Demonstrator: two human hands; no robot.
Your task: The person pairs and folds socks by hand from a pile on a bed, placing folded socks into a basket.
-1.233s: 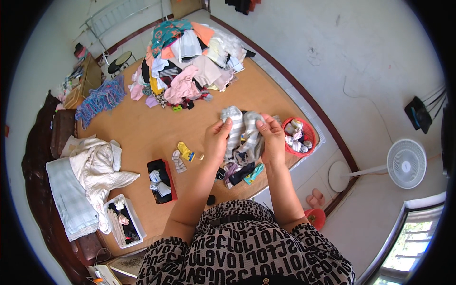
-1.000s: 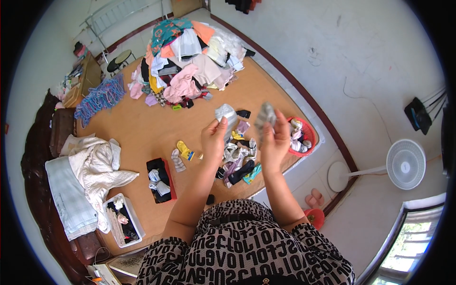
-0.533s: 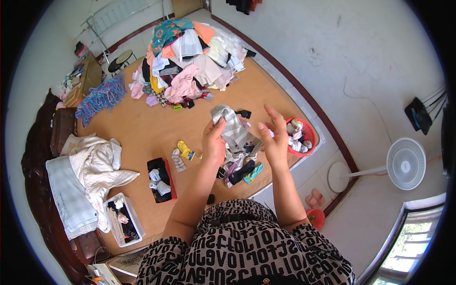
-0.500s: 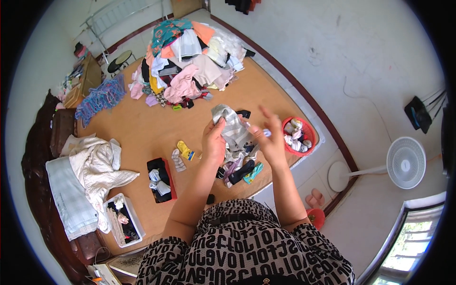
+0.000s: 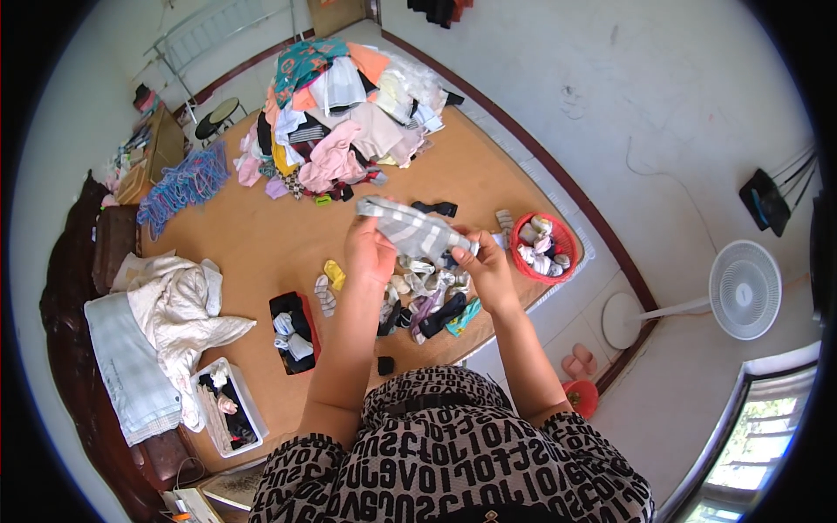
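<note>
A grey-and-white striped sock (image 5: 410, 228) is stretched between my two hands above the mat. One end is pinched in my left hand (image 5: 370, 248), its fingers partly behind the fabric. The lower right end is gripped by my right hand (image 5: 486, 268). Below them lies a loose heap of socks (image 5: 436, 305) in white, purple, black and teal. Beyond the held sock is a dark sock (image 5: 434, 209). Another striped sock (image 5: 504, 220) lies by the red basket (image 5: 562, 228), which holds rolled socks.
A black-and-red box (image 5: 316, 336) with socks stands left, near a yellow sock (image 5: 335, 275). A white bin (image 5: 253, 414) and crumpled bedding (image 5: 174, 296) lie farther left. A big clothes pile (image 5: 331, 131) and blue hangers (image 5: 183, 187) are at the back; a white fan (image 5: 745, 292) stands right.
My right hand has gone from spread fingers to gripping the sock's right end. The sock now stretches sideways, and my left hand has shifted a little left.
</note>
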